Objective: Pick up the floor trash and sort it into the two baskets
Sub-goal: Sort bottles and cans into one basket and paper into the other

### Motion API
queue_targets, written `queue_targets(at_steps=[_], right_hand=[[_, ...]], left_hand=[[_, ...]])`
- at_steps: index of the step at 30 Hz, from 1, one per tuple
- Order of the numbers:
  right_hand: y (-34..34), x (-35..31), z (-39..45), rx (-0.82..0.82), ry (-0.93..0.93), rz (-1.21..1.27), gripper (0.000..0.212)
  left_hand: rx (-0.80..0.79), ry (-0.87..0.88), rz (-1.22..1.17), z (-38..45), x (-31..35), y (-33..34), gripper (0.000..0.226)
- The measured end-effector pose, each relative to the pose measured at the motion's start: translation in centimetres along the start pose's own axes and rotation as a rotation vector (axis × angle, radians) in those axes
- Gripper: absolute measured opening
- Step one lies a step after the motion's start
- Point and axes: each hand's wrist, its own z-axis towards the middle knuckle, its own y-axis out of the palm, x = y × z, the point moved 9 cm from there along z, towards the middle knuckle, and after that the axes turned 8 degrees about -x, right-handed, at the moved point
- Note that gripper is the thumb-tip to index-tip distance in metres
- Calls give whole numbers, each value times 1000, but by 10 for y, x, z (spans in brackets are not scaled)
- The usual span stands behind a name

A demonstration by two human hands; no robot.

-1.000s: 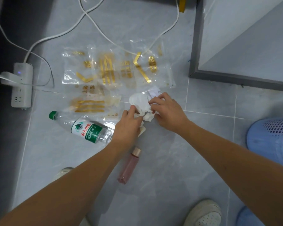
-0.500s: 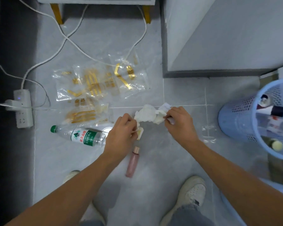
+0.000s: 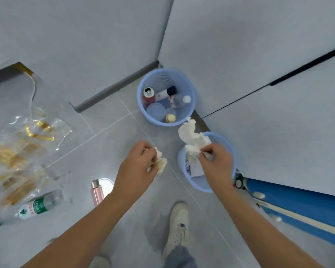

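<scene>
My right hand grips a crumpled white tissue right above the near blue basket, which holds paper scraps. My left hand is closed on a smaller crumpled paper scrap, left of that basket and above the floor. The far blue basket holds a can, bottles and lids. On the floor lie a pink bottle, a green-labelled water bottle and clear plastic bags with gold print.
Grey walls and a dark baseboard stand behind the baskets. A blue and white object lies at the right. My white shoe is on the tiles below my hands. A white cable runs at the left.
Both hands have lifted the paper off the floor and swung right. My right hand now holds the tissue over the near basket. The view has turned toward both baskets.
</scene>
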Motion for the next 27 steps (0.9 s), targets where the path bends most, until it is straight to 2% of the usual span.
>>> queue_targets(at_steps=[3,6,11,14,16,21,27], right_hand=[[-42,74,-11,18,162,-32,27],[-44,125,-22,2,244,-26,28],[5,167,-14,-135,223,51,18],[26,177,-5,-235,165,35,27],[21,178,-4,-233,147,24,29],[-8,153,-10,-135,130,-53,24],[27,61,-16,-184,39,-89,18]], left_hand=[[-72,31,-13,19,45,60,24],[-158,42,-3,34,73,125,22],[-300,-20,140,62,74,216,11],[-394,-84,231,71,62,246,29],[-403,-88,260,70,61,248,38],[-332,-57,236,48,58,202,32],[-193,-87,138,-9,15,111,20]])
